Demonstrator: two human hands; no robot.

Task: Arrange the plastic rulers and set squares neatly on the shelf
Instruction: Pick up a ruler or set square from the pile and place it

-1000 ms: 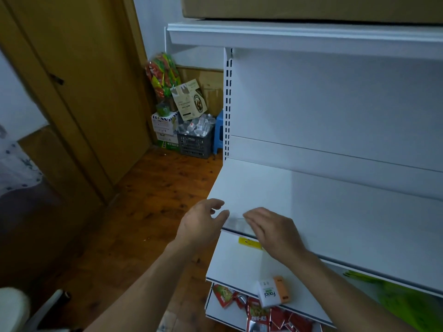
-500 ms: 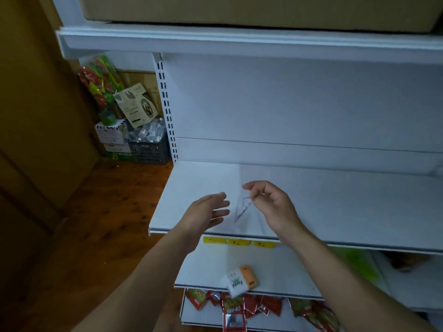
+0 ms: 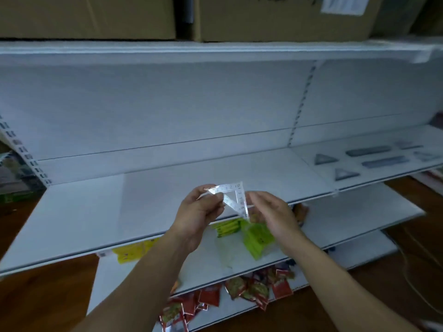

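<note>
Small shop/stockrm: white gondola shelving (image 3: 84, 212), snack packets (image 3: 239, 287) below, cartons (image 3: 275, 17) on top.

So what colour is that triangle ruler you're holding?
The set square is clear, with dark numbers; head view.

Digits on set square (image 3: 240, 196): 0, 1, 2 along top; 1–5 down side.

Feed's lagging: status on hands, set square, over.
Left hand pinches clear plastic triangular set square, not yet on white shelf. Right hand at its edge, grip unclear. Grey rulers lie far right.
</note>
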